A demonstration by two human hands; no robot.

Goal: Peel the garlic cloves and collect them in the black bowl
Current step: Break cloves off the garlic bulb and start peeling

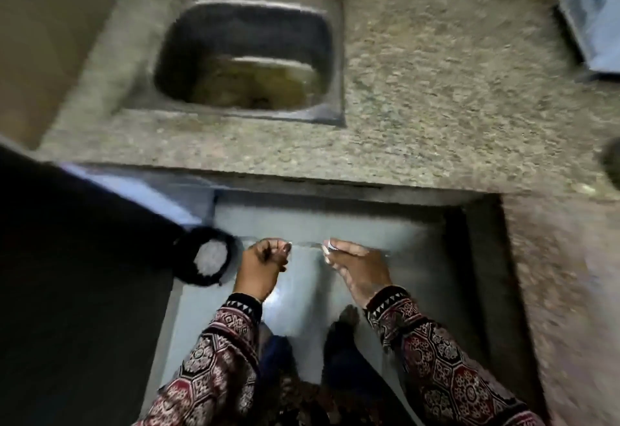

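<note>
My left hand [263, 258] is held low in front of the counter, its fingers curled in around a small garlic clove of which only a pale tip shows. My right hand [355, 266] is a little to the right and pinches a thin white piece of garlic [328, 246] at its fingertips. The two hands are apart and not touching. A round black bowl [188, 274] with something white inside sits just left of my left hand. The view is blurred.
A speckled stone counter [436, 106] runs across the top, with a steel sink [332, 56] set into it holding murky water. A grey-blue object [593, 12] stands at the far right. Below the counter edge is grey floor [302, 291]; a dark mass [67, 291] fills the left.
</note>
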